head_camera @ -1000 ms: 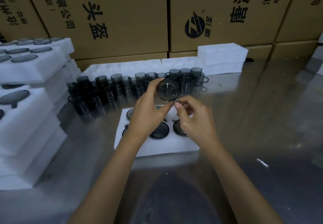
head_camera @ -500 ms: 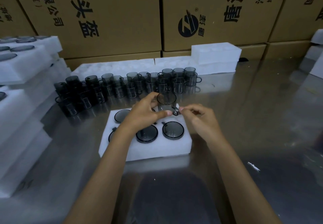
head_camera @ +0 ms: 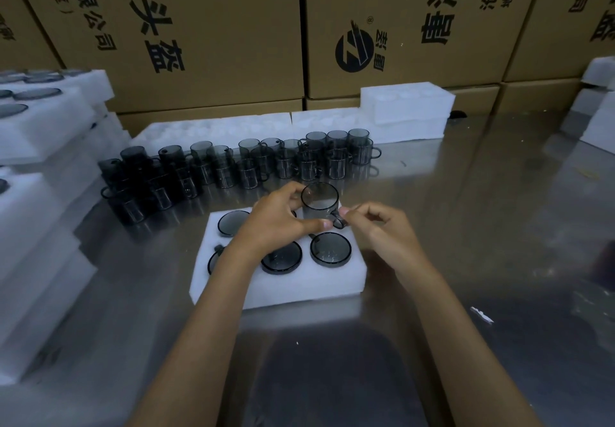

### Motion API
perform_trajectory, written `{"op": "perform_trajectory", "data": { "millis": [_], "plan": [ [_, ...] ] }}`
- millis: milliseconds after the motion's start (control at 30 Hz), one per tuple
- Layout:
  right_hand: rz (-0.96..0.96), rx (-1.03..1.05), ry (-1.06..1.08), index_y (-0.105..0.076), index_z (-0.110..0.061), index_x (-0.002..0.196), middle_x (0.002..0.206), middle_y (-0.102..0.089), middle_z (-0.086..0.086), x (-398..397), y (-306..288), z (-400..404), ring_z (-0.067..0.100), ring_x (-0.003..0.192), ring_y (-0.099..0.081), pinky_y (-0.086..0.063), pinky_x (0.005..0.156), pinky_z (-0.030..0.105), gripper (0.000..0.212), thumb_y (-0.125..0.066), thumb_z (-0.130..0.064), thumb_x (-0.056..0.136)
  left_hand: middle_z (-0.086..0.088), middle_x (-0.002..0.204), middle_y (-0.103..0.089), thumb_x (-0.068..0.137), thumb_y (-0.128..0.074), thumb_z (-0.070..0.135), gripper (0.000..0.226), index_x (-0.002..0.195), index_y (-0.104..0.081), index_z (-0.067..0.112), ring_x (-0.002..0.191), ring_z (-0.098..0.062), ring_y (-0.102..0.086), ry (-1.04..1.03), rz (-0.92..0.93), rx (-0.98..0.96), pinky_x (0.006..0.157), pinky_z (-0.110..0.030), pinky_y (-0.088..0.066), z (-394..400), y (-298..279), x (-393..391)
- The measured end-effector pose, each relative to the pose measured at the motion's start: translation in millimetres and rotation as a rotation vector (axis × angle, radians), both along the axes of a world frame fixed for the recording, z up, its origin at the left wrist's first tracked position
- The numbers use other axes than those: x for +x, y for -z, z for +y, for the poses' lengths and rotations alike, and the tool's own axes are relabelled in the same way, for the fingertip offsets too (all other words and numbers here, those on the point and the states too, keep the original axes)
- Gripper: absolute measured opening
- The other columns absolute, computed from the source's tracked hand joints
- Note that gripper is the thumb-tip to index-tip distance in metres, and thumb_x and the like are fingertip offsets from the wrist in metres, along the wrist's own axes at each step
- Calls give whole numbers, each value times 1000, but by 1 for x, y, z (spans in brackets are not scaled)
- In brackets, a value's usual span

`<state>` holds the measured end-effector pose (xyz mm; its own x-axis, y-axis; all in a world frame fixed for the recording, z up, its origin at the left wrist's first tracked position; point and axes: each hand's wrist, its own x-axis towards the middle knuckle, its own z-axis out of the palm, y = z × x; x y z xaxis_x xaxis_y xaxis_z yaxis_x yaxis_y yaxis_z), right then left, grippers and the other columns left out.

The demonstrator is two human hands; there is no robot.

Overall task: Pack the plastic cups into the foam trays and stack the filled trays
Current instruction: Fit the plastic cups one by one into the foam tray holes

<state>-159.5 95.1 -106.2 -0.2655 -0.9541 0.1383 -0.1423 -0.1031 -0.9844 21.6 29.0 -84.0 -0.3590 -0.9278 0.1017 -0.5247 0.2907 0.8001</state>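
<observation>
Foam tray point(head_camera: 283, 288), white, lying flat on the steel surface point(head_camera: 466, 227); all positions below are given relative to this tray.

Smoke-grey plastic cup point(head_camera: 319, 205), upright, held just above the tray's far right pocket. Left hand point(head_camera: 279, 223) curls round the cup body, thumb at the near side by the handle. Right hand point(head_camera: 382, 233) pinches the cup's small handle between thumb and fingertips, the other fingers loosely curled.

Seated cups point(head_camera: 330, 248): grey rims visible in the near right, near middle, near left and far left pockets; the far middle pocket is hidden by the left hand.

Loose cups point(head_camera: 233, 168): a crowded row standing on the surface just beyond the tray, running left to right.

Empty trays point(head_camera: 406, 110): white foam, beyond the loose cups, one stacked on another at the right end.

Filled trays point(head_camera: 40, 167): stacked at the left.

Cardboard boxes point(head_camera: 216, 27): brown, printed in black, forming a wall at the far back.
</observation>
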Motion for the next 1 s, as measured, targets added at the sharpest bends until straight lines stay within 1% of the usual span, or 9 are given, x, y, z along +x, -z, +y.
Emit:
{"op": "perform_trajectory", "data": {
  "millis": [167, 333, 567, 600, 667, 733, 800, 900, 1000],
  "plan": [
    [-18, -1, -35, -65, 10, 81, 97, -71, 20, -1, 2, -1, 4, 86, -67, -48, 84, 17, 32, -72, -20, 90, 15, 123, -67, 69, -81, 58, 51, 109, -61, 35, 123, -2, -56, -12, -77, -13, 111, -41, -41, 2, 0, 0],
    [-38, 10, -46, -67, 7, 83, 93, -75, 9, -2, 4, -1, 15, 91, -70, -49, 89, 24, 30, -72, -21, 90, 21, 112, -69, 73, -53, 84, 55, 104, -68, 41, 118, -4, -58, -20, -15, 30, 110, -43, -41, 4, -1, 0],
    [3, 28, -44, -72, -11, 88, 91, -74, -9, -3, 7, -3, 4, 84, -65, -50, 85, 29, 12, -74, -23, 89, 6, 137, -61, 99, -40, 60, 44, 128, -64, 37, 139, -25, -41, -87, -59, 15, 116, -49, -31, -3, 5, 0],
    [42, 7, -58, -73, -21, 98, 100, -72, -16, -2, 5, -2, -1, 90, -64, -48, 84, 23, 8, -72, -21, 90, 7, 142, -57, 100, -39, 60, 43, 133, -59, 41, 142, -26, -37, -85, -83, 9, 118, -49, -28, -3, 5, 0],
    [149, -48, -133, -63, -41, 123, 130, -59, -25, 0, 3, -1, -8, 115, -55, -43, 88, 7, 37, -64, -16, 96, 13, 149, -49, 100, -37, 61, 41, 139, -45, 54, 146, -26, -30, -64, -124, -16, 121, -47, -20, -2, 5, 0],
    [221, -64, -189, -55, -43, 136, 150, -42, -19, 3, 1, -1, -6, 136, -37, -33, 90, -5, 48, -54, -11, 101, 15, 150, -46, 100, -36, 60, 39, 139, -39, 61, 147, -23, -30, -44, -135, -30, 121, -45, -13, 0, 4, 0],
    [248, -52, -209, -54, -39, 140, 156, -35, -11, 6, 2, 0, -3, 144, -26, -24, 94, -5, 47, -47, -10, 103, 13, 149, -49, 101, -35, 59, 38, 139, -39, 61, 146, -21, -32, -39, -150, -37, 119, -43, -10, 0, 3, -1],
    [225, -38, -196, -53, -37, 141, 157, -37, -7, 8, 3, 0, -3, 146, -23, -19, 111, 11, 46, -46, -11, 103, 7, 139, -60, 102, -32, 58, 40, 141, -38, 58, 144, -22, -35, -42, -195, -56, 118, -41, -11, 0, 4, -1],
    [182, -29, -218, -50, -33, 144, 155, -39, -12, 10, 2, 0, -7, 144, -23, -20, 104, 1, 47, -50, -11, 102, -1, 131, -65, 104, -29, 53, 42, 145, -37, 52, 140, -21, -40, -46, -259, -111, 117, -38, -16, -1, 7, -1]
  ]
}}
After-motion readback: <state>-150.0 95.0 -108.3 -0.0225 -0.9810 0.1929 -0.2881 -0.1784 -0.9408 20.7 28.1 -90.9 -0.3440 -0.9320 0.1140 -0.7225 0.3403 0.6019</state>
